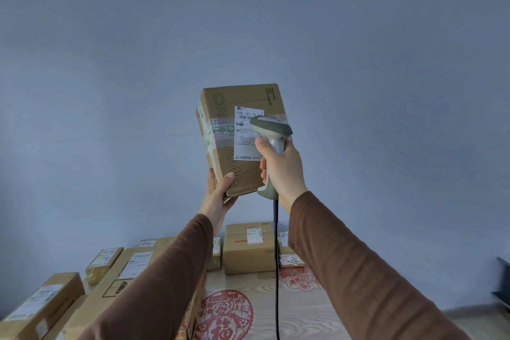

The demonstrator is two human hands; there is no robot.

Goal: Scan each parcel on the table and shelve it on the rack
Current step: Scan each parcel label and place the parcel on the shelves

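Note:
A brown cardboard parcel (229,135) with a white shipping label (244,132) and clear tape is held up in front of the blue-grey wall. My left hand (218,193) grips its lower corner, thumb on the front face. My right hand (281,171) grips the handle of a grey barcode scanner (271,130), whose head sits right over the label's barcode. The scanner's black cable (276,270) hangs straight down to the table.
Below, a wooden table (289,312) with red paper-cut prints carries several cardboard parcels: a box (248,248) at the back centre, a long carton (121,284) and smaller boxes (38,303) on the left. A dark rack edge (503,281) shows at the right.

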